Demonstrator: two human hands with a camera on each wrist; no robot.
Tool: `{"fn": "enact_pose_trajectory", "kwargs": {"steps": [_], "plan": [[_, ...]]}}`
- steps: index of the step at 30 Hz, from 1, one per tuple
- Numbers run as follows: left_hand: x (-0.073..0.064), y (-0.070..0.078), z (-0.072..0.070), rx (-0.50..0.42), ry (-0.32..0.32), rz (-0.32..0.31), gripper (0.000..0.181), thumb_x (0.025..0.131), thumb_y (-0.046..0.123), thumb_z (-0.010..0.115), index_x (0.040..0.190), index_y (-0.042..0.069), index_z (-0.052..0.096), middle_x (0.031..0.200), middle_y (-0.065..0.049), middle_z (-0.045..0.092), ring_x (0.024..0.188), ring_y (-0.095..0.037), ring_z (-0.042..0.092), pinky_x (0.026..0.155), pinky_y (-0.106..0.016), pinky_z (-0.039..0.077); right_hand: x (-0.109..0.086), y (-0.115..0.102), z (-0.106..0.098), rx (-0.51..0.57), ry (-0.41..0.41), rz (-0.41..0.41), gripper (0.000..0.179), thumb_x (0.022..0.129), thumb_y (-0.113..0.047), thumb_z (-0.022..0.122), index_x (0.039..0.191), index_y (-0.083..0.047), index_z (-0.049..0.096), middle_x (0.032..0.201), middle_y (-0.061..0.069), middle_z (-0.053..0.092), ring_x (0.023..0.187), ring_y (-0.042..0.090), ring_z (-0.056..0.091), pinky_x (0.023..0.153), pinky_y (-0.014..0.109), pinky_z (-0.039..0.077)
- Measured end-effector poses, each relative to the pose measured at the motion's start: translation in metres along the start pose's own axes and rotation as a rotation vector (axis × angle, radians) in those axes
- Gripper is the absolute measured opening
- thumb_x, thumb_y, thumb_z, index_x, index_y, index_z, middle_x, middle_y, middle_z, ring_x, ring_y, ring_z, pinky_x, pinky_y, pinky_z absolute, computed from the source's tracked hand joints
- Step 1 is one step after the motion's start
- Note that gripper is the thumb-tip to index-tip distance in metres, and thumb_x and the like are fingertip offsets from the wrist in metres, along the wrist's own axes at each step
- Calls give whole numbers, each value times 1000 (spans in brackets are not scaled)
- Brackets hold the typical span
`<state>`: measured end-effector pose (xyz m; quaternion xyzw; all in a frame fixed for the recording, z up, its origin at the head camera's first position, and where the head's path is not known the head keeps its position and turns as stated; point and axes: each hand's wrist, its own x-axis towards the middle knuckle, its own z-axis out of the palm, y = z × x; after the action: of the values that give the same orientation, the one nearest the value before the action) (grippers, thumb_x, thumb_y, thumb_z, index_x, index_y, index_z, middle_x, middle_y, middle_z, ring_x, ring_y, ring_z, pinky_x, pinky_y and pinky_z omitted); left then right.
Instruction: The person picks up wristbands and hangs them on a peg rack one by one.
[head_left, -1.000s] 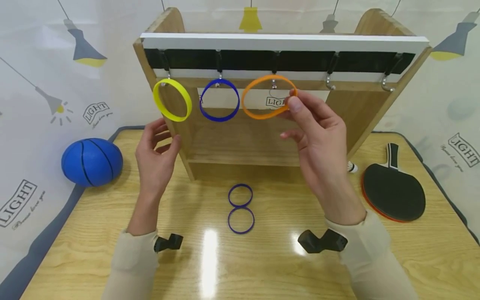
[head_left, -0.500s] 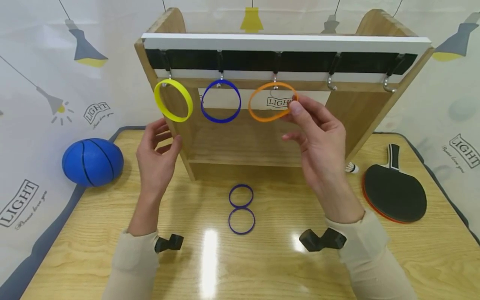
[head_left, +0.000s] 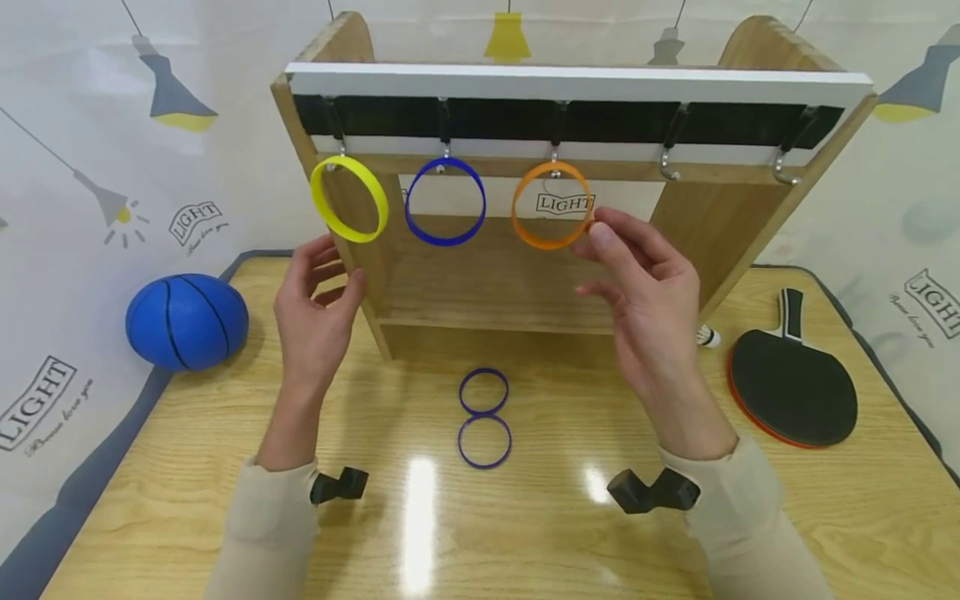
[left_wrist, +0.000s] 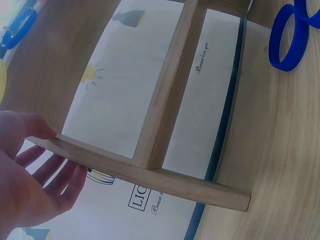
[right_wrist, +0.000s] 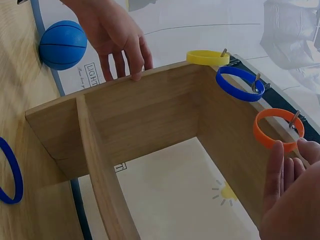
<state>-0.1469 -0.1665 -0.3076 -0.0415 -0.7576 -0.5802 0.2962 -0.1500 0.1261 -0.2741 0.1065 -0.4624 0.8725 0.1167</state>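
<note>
My right hand (head_left: 656, 292) is at the lower right edge of an orange wristband (head_left: 551, 242), thumb and forefinger parted beside the band. The wristband hangs round from the middle hook of a wooden rack (head_left: 480, 321). In the right wrist view the orange wristband (right_wrist: 262, 135) loops over its hook (right_wrist: 295, 117), fingertips right at its lower side. A yellow wristband (head_left: 348, 233) and a blue wristband (head_left: 446, 242) hang from the two hooks to the left. My left hand (head_left: 315, 317) grips the front edge of the rack's left side panel (left_wrist: 115, 167), thumb on one side, fingers on the other.
Two more hooks (head_left: 667, 167) at the right bear nothing. Two blue wristbands (head_left: 484, 467) lie touching on the table (head_left: 225, 417) in front of the rack. A blue ball (head_left: 187, 323) sits at the left; a table tennis bat (head_left: 795, 387) and a shuttlecock (head_left: 707, 336) lie at the right.
The orange wristband, stretched sideways in my right fingers before, has come to hang round on the middle hook. My right fingertips have moved slightly down and right. The left hand stays put.
</note>
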Motion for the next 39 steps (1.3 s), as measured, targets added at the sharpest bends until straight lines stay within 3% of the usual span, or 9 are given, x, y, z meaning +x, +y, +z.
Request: {"fn": "enact_pose_trajectory", "kwargs": {"steps": [7, 13, 22, 30, 39], "plan": [[1, 0, 0, 4, 4, 8, 38, 90, 3, 66, 127, -2, 58, 120, -13, 62, 104, -26, 62, 78, -25, 52, -5, 2, -10, -18, -2, 16, 38, 88, -3, 72, 119, 13, 60, 107, 19, 65, 87, 25, 67, 56, 28, 55], [1, 0, 1, 6, 3, 6, 38, 90, 3, 66, 127, -1, 58, 121, -13, 62, 104, -26, 62, 79, -26, 52, -14, 5, -20, -174, -37, 30, 32, 87, -4, 73, 115, 10, 64, 106, 17, 65, 86, 26, 66, 58, 29, 56], [0, 1, 1, 12, 4, -1, 38, 90, 3, 66, 127, -1, 58, 121, -13, 62, 105, -26, 61, 80, -31, 52, -27, 16, -39, -552, -242, 41, 23, 87, -8, 74, 107, 2, 71, 94, 18, 68, 76, 30, 62, 58, 29, 54], [0, 2, 0, 15, 3, -10, 38, 91, 5, 66, 128, 1, 58, 121, -12, 62, 106, -26, 61, 81, -30, 51, -32, 28, -49, -817, -407, 89, 19, 88, -15, 75, 107, -12, 74, 102, 2, 71, 79, 21, 65, 60, 30, 55], [0, 2, 1, 7, 3, -7, 37, 91, 3, 65, 127, 0, 58, 120, -14, 62, 106, -26, 61, 80, -27, 51, -38, 50, -51, -1169, -695, -17, 18, 87, -10, 74, 104, -13, 73, 99, -2, 69, 83, 11, 64, 62, 27, 54]]}}
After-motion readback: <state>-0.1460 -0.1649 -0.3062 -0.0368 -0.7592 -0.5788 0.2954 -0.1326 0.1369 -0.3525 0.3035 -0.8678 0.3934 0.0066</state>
